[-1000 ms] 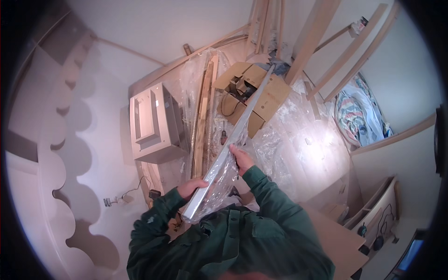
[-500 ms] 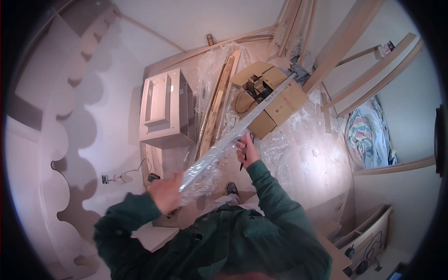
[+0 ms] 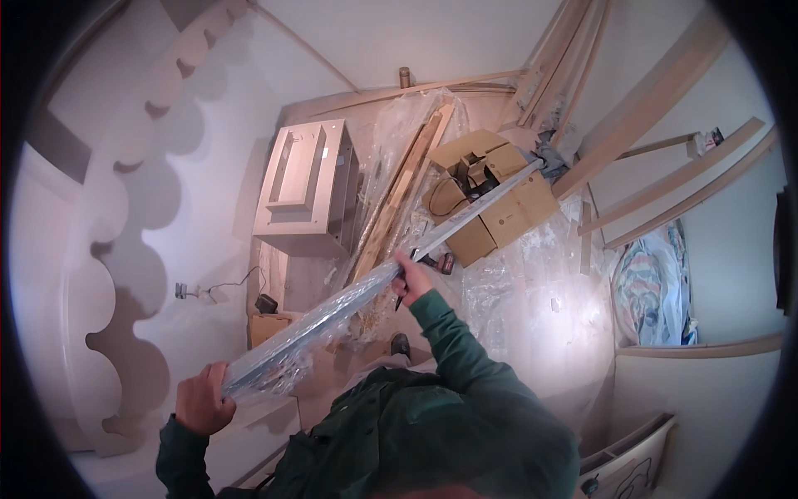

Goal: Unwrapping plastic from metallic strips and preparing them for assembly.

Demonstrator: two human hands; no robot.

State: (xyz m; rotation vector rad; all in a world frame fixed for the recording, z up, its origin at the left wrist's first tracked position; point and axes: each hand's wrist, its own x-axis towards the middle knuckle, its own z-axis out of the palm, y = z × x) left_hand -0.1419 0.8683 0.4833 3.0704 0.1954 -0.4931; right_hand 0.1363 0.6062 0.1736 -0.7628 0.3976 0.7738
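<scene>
A long, pale metal-looking strip (image 3: 455,223) runs slantwise in front of me, its lower-left part inside clear plastic wrap (image 3: 312,328). My left hand (image 3: 204,399) is closed around the wrapped lower-left end. Around the middle, my right hand (image 3: 411,281) is closed with a slim black tool (image 3: 399,303) in it, touching the strip. Most of that tool is hidden by the fingers, so its kind is unclear. The strip's far end passes over an open cardboard box (image 3: 524,208) that holds dark items and a cable.
Just beyond my right hand lies a cordless drill (image 3: 445,263). A pale cabinet (image 3: 299,183) stands at the left, with wooden boards (image 3: 403,187) on plastic sheeting beside it. Long planks (image 3: 648,96) lean at the right. A striped bag (image 3: 652,283) lies in a recess.
My left hand has moved down and left with the wrapped end. The right hand has shifted left along the strip. More wrapped length now shows between them, and the drill has come into sight.
</scene>
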